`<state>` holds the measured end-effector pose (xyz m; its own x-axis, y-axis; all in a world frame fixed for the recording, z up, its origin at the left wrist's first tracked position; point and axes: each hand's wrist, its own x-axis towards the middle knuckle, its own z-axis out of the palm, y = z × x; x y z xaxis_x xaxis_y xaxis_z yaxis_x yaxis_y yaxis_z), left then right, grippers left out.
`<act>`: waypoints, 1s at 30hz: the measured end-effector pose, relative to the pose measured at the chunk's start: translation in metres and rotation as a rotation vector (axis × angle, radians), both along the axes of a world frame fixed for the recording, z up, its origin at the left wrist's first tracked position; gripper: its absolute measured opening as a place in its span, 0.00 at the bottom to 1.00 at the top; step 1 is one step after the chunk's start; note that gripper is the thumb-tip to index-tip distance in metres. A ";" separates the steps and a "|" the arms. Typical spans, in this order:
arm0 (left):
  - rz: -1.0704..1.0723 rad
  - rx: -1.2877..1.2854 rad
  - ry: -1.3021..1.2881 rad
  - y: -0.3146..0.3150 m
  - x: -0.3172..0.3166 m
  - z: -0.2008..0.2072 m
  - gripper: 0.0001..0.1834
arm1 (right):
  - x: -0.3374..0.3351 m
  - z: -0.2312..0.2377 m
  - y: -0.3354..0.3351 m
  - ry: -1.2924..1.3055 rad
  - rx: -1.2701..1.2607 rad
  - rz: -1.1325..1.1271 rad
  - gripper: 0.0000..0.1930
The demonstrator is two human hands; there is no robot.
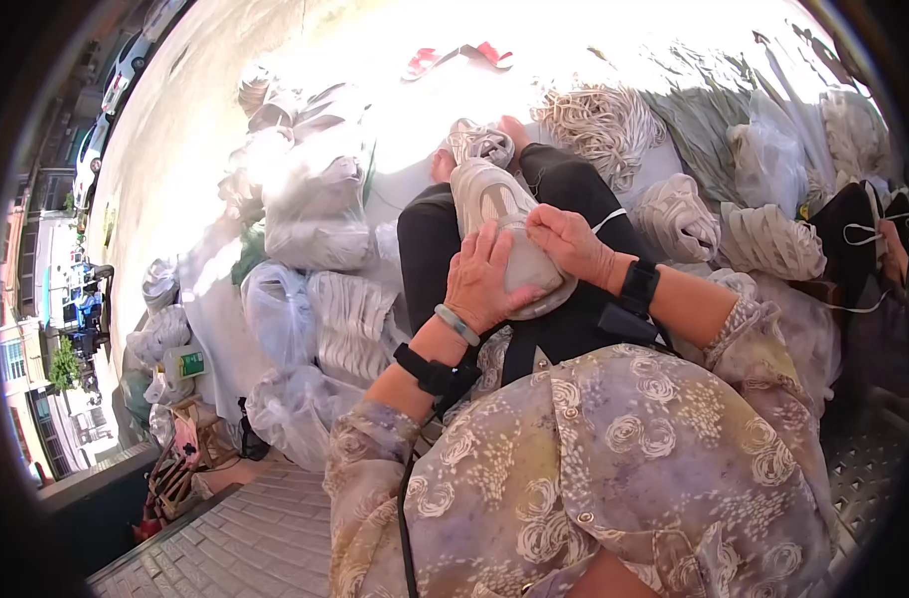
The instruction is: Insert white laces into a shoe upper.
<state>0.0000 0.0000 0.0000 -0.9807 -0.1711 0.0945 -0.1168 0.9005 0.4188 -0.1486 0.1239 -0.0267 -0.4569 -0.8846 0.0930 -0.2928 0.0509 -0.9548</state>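
Pale shoe rests on the black trousers; judged light and pliable, best held by its edges; left hand grip: spread over it; right hand grip: pinching its edge

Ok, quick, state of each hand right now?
Left hand: open, laid over the shoe.
Right hand: curled against the shoe; can't tell if its grip is closed.
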 end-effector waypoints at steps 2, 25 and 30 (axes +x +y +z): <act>0.018 -0.029 0.046 0.002 0.001 -0.002 0.41 | 0.001 0.002 -0.001 -0.091 -0.058 -0.028 0.06; 0.446 0.790 -0.056 -0.046 -0.040 -0.026 0.15 | -0.049 0.033 -0.037 0.229 0.338 0.231 0.07; 0.447 0.818 -0.035 -0.042 -0.041 -0.021 0.14 | -0.050 0.038 -0.040 0.300 0.363 0.258 0.08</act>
